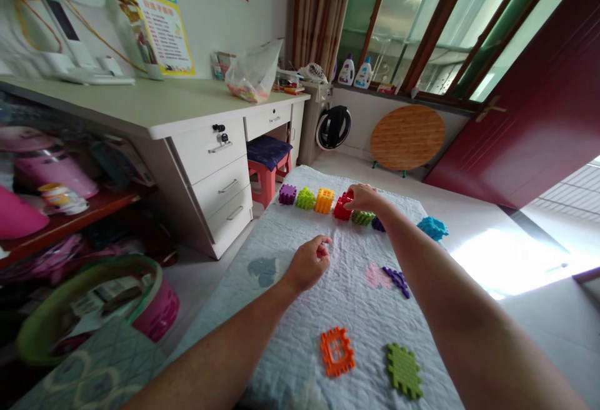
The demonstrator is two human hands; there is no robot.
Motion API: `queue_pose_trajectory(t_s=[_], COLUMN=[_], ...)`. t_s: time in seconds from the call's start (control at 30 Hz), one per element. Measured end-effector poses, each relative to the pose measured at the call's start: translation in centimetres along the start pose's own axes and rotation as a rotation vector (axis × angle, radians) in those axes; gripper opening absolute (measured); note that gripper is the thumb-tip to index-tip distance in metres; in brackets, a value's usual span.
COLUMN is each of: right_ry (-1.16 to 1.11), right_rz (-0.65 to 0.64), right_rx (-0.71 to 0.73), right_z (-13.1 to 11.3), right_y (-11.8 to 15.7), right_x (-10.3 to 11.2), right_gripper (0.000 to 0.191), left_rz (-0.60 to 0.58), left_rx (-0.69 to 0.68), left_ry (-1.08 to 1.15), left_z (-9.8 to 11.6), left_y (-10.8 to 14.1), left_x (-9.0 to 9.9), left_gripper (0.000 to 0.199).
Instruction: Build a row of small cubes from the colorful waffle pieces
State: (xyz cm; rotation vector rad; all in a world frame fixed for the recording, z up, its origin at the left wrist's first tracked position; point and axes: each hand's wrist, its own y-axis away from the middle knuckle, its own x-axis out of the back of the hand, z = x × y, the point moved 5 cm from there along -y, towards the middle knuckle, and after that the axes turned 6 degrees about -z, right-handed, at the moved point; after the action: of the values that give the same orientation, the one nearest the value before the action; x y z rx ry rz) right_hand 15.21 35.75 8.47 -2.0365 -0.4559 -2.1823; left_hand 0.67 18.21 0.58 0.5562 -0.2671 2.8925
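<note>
My right hand reaches to the far end of the cloth-covered surface, its fingers closed on a red toy block cube. The cube stands in a row with a purple cube, a lime green cube, a yellow cube, a green cube and a dark purple cube, partly behind my forearm. Nearer, my left hand hovers or rests above the cloth with fingers curled in and nothing visible in them; whether it touches the cloth I cannot tell.
An orange panel, a green panel and a purple panel lie on the pale cloth. A blue block shape sits at the right edge. A white desk and a pink basket stand left.
</note>
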Motion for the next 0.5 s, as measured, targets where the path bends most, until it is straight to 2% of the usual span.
queue_pose_trajectory(t_s=[0.33,0.5], right_ry=[0.017,0.009], right_rz=[-0.031,-0.008], right_rx=[0.004,0.005], right_z=[-0.2,-0.2], right_y=[-1.9,-1.8], right_x=[-0.7,-1.2], right_gripper=[0.041,0.048], left_rz=[-0.003,-0.009], left_rx=[-0.002,0.003], left_ry=[-0.022,-0.019], left_z=[-0.4,-0.3], left_y=[0.0,-0.1], left_x=[-0.2,-0.2], left_gripper=[0.036,0.035])
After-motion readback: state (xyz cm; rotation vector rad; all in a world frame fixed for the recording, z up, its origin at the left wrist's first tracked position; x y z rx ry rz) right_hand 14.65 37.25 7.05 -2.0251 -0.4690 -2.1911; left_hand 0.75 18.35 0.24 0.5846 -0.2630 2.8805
